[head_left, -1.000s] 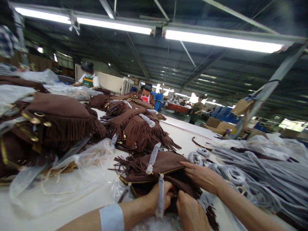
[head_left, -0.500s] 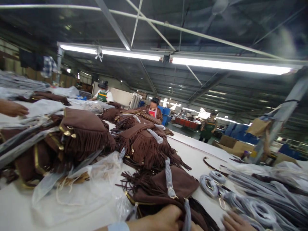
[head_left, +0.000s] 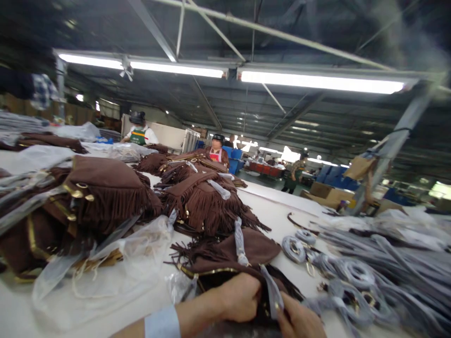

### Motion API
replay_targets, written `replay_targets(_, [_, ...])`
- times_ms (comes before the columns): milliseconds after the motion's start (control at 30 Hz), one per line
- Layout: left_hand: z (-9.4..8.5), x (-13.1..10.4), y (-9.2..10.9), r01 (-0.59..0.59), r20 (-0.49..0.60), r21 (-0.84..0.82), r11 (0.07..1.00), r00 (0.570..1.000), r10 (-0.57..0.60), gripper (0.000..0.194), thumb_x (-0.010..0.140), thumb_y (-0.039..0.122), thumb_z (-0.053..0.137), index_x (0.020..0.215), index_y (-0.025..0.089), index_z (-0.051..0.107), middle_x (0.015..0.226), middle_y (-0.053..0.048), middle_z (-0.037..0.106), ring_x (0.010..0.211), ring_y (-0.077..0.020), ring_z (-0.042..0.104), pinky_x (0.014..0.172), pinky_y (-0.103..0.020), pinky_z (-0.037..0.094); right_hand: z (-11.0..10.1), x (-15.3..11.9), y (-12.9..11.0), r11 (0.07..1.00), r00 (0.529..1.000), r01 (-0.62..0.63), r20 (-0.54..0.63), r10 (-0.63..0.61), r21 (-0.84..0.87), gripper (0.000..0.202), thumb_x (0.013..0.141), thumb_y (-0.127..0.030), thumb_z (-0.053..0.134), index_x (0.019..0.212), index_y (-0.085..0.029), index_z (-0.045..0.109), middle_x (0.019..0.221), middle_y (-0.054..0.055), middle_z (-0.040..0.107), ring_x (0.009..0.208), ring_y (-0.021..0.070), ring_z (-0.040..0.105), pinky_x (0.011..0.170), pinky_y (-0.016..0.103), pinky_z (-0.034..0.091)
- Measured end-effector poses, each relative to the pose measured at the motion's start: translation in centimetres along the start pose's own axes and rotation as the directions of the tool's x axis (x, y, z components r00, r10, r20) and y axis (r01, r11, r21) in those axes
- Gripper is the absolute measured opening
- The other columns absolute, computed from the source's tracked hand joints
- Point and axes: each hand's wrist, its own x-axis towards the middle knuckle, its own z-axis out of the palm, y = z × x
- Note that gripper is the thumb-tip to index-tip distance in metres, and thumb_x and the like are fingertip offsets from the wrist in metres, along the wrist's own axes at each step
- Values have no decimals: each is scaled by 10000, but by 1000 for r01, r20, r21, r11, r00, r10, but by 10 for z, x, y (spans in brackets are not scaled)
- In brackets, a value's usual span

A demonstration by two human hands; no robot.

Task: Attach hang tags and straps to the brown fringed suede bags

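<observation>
A dark brown fringed bag [head_left: 246,246] with a gold zipper edge lies at the bottom centre of the table. My left hand [head_left: 241,295] is closed at the bag's open edge; its fingertips are hidden in the dark opening. To its right, my right hand [head_left: 299,317] pinches a plastic-wrapped strap [head_left: 271,291] attached to the bag. Another wrapped strap piece [head_left: 240,241] lies over the bag's flap. Coiled grey-wrapped straps [head_left: 355,272] with metal clips rest just right of the bag.
More fringed bags are piled at centre [head_left: 204,202] and at left [head_left: 105,188]. Clear plastic [head_left: 116,277] spreads over the white table [head_left: 141,324]. Long wrapped straps [head_left: 394,267] lie at right. Several people stand farther back, one in a green apron [head_left: 138,136].
My right hand has moved left from the coiled straps onto the wrapped strap at the bag. The view has shifted, and the other hand at the far left edge is gone from sight.
</observation>
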Motion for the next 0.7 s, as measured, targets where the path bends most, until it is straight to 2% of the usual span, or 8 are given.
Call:
replay_targets(33, [-5, -1, 10, -7, -3, 116, 993, 1000, 7, 208, 802, 135, 497, 935, 172, 653, 963, -74, 663, 949, -235, 574, 891, -322, 441, -2, -1, -3, 999, 999, 22, 43, -24, 32, 311, 932, -192, 390, 770, -196, 656, 746, 52, 715, 686, 176, 674, 634, 253, 493])
replay_targets(100, [-15, 0, 25, 2, 27, 291, 957, 1000, -11, 181, 802, 126, 480, 871, 155, 644, 905, -84, 663, 856, -218, 580, 806, -302, 452, -12, -2, -10, 999, 998, -32, 48, 32, -10, 339, 918, -190, 365, 741, -183, 654, 726, 86, 709, 669, 214, 665, 619, 285, 470])
replay_targets(133, [-20, 2, 30, 0, 52, 346, 938, 998, -19, 176, 806, 123, 467, 837, 150, 638, 881, -83, 663, 813, -205, 576, 764, -289, 449, -18, -1, -14, 999, 995, -33, 96, 35, -19, 333, 906, -159, 363, 764, -181, 663, 762, 92, 715, 690, 215, 664, 657, 290, 466])
replay_targets(233, [-30, 7, 34, 2, 120, 369, 929, 992, -50, 168, 792, 110, 459, 781, 148, 623, 820, -50, 657, 738, -164, 552, 670, -246, 415, -38, 3, -24, 998, 962, -57, 267, 62, -23, 270, 824, -76, 443, 799, -192, 685, 871, 90, 723, 783, 206, 669, 715, 268, 449])
replay_targets(367, [-35, 7, 35, 104, 150, 197, 975, 979, -135, 167, 738, 102, 489, 810, 147, 633, 768, 1, 629, 716, -133, 534, 638, -213, 398, -45, 0, -28, 989, 930, -112, 339, 140, -100, 282, 718, 12, 484, 760, -193, 672, 860, 62, 710, 788, 182, 655, 657, 237, 398])
replay_targets(500, [-34, 8, 36, 230, 103, -3, 973, 968, -228, 173, 701, 136, 518, 820, 134, 643, 790, 6, 617, 739, -140, 534, 671, -232, 406, -31, -11, -18, 970, 957, -150, 218, 192, -193, 307, 752, 14, 443, 727, -216, 645, 761, 47, 690, 645, 178, 650, 565, 261, 365])
replay_targets(600, [-27, 9, 33, 274, 28, -119, 954, 962, -273, 154, 657, 151, 531, 778, 134, 624, 753, 13, 597, 696, -129, 505, 638, -236, 384, -23, -19, -7, 969, 976, -167, 108, 189, -185, 292, 782, -97, 465, 740, -283, 687, 694, 75, 700, 607, 242, 668, 505, 307, 409])
replay_targets(700, [-20, 11, 28, 286, 44, -322, 903, 957, -287, 136, 619, 181, 532, 745, 144, 567, 756, 5, 605, 622, -109, 490, 546, -224, 342, -25, -23, 3, 985, 990, -116, 70, 126, -130, 255, 790, -264, 475, 718, -346, 705, 655, 92, 702, 578, 250, 648, 484, 335, 480])
